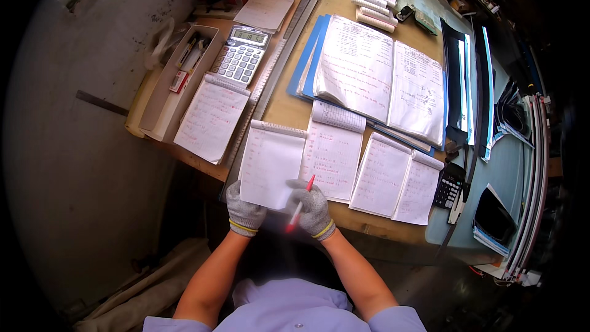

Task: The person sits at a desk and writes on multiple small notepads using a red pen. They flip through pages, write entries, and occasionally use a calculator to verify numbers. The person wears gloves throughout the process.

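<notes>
Head view: a white pad [270, 157] is held at the near edge of the bench [278, 106], just in front of the torso, with the left hand [246, 210] and right hand [313, 210] at its lower end.
Pad look: ribbed strip along the top, faint reddish writing mostly down the left side, the rest of the page mainly white; its lower right corner is blurred.
Pen: a slim pen [298, 210], red at both ends and pale between, slants across the right palm, its lower end smeared by blur.
Left grip: grey glove with yellow cuff, clamped on the pad's lower left corner.
Right grip: matching glove, fingers closed around the pen; whether they also touch the pad, I cannot tell.
Pad edges: the lower end hangs past the bench's near edge; the right side lies against the long pad [334, 163]; the left side is near the metal rail [268, 91].
Right side: two more pads [381, 175] lie side by side, then a black calculator [448, 185].
Far side: a thick blue binder [356, 71] lies open beyond the pads.
Left side: another pad [212, 120] and a silver calculator [241, 61] beside a long box [152, 107].
Room: a brown strip of bench shows between rail and binder; a narrower one runs below the right-hand pads.
</notes>
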Available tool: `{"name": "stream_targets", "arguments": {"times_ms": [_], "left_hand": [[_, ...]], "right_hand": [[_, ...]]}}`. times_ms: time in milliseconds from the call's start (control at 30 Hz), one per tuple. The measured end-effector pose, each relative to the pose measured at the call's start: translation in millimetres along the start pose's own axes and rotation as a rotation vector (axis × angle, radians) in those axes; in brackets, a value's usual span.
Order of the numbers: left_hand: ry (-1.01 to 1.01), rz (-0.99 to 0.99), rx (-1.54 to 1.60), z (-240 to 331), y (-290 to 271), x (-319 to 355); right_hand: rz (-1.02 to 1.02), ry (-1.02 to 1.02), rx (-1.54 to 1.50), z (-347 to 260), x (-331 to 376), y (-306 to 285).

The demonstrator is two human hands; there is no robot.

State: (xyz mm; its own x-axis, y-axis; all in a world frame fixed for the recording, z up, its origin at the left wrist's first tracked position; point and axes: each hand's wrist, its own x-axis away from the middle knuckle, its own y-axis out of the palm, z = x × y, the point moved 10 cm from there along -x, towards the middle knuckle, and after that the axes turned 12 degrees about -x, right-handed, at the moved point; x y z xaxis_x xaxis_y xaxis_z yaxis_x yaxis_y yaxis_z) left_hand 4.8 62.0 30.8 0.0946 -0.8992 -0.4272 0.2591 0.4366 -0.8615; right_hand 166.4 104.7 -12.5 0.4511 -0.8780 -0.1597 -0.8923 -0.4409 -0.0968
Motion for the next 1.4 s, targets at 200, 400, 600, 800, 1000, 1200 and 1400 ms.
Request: {"name": "stream_targets", "arguments": {"times_ms": [200,400,600,800,1000,1200,1400], "left_hand": [[-0.026,-0.019,-0.018,-5,6,6],[0.068,0.08,-0.077,-1,1,10],[-0.018,0.03,-0.146,3,-4,3],[-0.008,0.011,-0.157,2,-2,6],[-0.009,-0.002,-0.157,3,-4,4],[-0.021,0.009,-0.199,2,-1,10],[-0.025,-0.011,-0.212,1,5,14]], "right_hand": [[-0.021,-0.013,0.04,-1,-1,1],[0.101,0.05,-0.208,-15,-16,-13],[0.386,-0.133,-0.56,-35,-65,-62],[0.595,-0.058,-0.878,-8,-57,-101],[0.477,-0.198,0.273,-31,27,-102],[0.352,-0.124,0.466,-20,105,-99],[0.386,-0.068,0.522,-20,123,-113]]}}
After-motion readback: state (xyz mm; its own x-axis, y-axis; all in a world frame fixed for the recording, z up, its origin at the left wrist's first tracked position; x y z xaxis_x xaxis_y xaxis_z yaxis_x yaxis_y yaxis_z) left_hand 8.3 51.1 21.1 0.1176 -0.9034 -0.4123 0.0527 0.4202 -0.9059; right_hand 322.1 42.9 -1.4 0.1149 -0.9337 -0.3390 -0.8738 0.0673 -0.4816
